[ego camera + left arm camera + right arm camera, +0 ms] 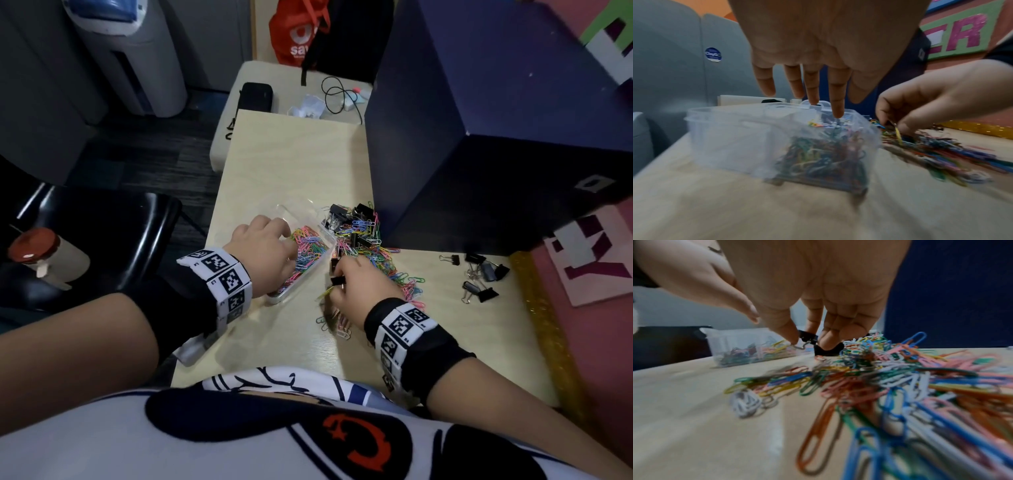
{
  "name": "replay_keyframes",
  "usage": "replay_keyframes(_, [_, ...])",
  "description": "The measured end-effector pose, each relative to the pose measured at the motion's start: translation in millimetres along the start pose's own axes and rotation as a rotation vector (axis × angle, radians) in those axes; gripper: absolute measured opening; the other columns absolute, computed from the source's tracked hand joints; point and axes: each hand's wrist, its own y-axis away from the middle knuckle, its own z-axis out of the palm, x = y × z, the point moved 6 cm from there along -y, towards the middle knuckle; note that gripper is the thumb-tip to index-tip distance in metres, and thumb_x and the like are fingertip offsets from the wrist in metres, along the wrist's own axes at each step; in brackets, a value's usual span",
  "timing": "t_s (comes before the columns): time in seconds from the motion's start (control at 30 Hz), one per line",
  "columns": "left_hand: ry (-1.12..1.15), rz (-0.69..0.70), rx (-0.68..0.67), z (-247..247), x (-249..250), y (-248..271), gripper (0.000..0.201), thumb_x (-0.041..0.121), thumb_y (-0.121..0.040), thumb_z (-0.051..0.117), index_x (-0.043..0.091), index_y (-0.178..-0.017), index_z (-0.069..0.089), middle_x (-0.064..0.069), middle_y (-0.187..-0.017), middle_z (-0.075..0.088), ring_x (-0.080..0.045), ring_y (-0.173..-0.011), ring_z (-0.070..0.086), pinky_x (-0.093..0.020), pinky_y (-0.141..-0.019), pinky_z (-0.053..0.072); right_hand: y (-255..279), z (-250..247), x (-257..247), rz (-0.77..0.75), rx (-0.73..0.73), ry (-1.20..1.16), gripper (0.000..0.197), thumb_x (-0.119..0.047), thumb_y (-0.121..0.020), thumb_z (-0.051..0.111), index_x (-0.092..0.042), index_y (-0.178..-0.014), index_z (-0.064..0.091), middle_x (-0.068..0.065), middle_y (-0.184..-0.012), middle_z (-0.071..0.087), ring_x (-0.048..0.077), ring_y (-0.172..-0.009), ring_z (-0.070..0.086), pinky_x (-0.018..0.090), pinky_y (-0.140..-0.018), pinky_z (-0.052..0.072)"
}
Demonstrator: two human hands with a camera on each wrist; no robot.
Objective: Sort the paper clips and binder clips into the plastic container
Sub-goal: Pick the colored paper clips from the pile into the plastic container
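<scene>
A clear plastic container holds coloured paper clips on its right side. My left hand hovers over it, fingers straight and pointing down, the index tip among the clips. To its right lies a loose pile of coloured paper clips, with black binder clips mixed in at the back. My right hand pinches a small black binder clip between thumb and fingers at the pile's near-left edge. A yellow paper clip sticks out below the fingers.
A separate group of black binder clips lies at the table's right. A tall dark blue box walls off the back right. A black chair with a red-lidded jar stands left. A gold strip edges the table.
</scene>
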Motion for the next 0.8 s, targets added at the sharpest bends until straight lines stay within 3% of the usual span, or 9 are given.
replay_keyframes(0.1, [-0.059, 0.049, -0.036, 3.6, 18.0, -1.4, 0.036, 0.050, -0.089, 0.048, 0.029, -0.116, 0.058, 0.001, -0.127, 0.045, -0.025, -0.122, 0.035, -0.041, -0.099, 0.032, 3.0, -10.8, 20.3, 0.101, 0.043, -0.070, 0.029, -0.030, -0.086, 0.052, -0.022, -0.114, 0.050, 0.002, -0.120, 0.050, 0.024, -0.104, 0.054, 0.033, -0.083, 0.044])
replay_keyframes(0.3, [-0.124, 0.025, -0.040, 2.7, 32.7, -4.8, 0.028, 0.028, -0.089, 0.050, 0.024, -0.117, 0.052, -0.002, -0.123, 0.046, -0.027, -0.114, 0.041, -0.040, -0.092, 0.036, 13.4, -27.3, 65.1, 0.247, 0.134, -0.158, 0.029, -0.030, -0.087, 0.052, -0.020, -0.115, 0.049, 0.004, -0.117, 0.051, 0.021, -0.094, 0.053, 0.031, -0.083, 0.044])
replay_keyframes(0.4, [-0.086, 0.053, 0.038, -4.1, 48.8, -4.1, 0.029, 0.023, -0.090, 0.048, 0.022, -0.119, 0.050, -0.004, -0.123, 0.044, -0.028, -0.113, 0.041, -0.039, -0.090, 0.034, 17.7, -34.8, 86.3, 0.315, 0.172, -0.203, 0.027, -0.028, -0.088, 0.054, -0.019, -0.113, 0.050, 0.005, -0.112, 0.052, 0.019, -0.086, 0.048, 0.025, -0.076, 0.038])
replay_keyframes(0.5, [-0.042, 0.149, 0.045, -5.8, 74.2, -4.3, 0.032, 0.026, -0.091, 0.048, 0.021, -0.123, 0.051, -0.004, -0.123, 0.047, -0.026, -0.116, 0.041, -0.038, -0.093, 0.035, 21.2, -36.2, 95.9, 0.313, 0.168, -0.224, 0.027, -0.029, -0.088, 0.056, -0.019, -0.112, 0.051, 0.005, -0.111, 0.054, 0.021, -0.090, 0.053, 0.025, -0.076, 0.039])
replay_keyframes(0.7, [0.116, 0.207, -0.118, 5.1, 110.2, -17.1, 0.030, 0.031, -0.096, 0.043, 0.021, -0.121, 0.055, -0.004, -0.117, 0.056, -0.024, -0.112, 0.052, -0.034, -0.092, 0.042, 21.2, -39.4, 91.2, 0.214, 0.162, -0.273, 0.028, -0.028, -0.085, 0.056, -0.025, -0.113, 0.058, 0.002, -0.114, 0.052, 0.021, -0.096, 0.057, 0.028, -0.086, 0.045])
replay_keyframes(0.8, [0.067, 0.178, -0.231, 18.1, 113.4, -19.9, 0.034, 0.031, -0.095, 0.044, 0.022, -0.127, 0.052, -0.004, -0.122, 0.052, -0.025, -0.113, 0.052, -0.036, -0.092, 0.046, 21.5, -42.5, 98.1, 0.211, 0.166, -0.281, 0.025, -0.027, -0.084, 0.058, -0.025, -0.109, 0.061, -0.001, -0.113, 0.050, 0.017, -0.090, 0.057, 0.023, -0.081, 0.044])
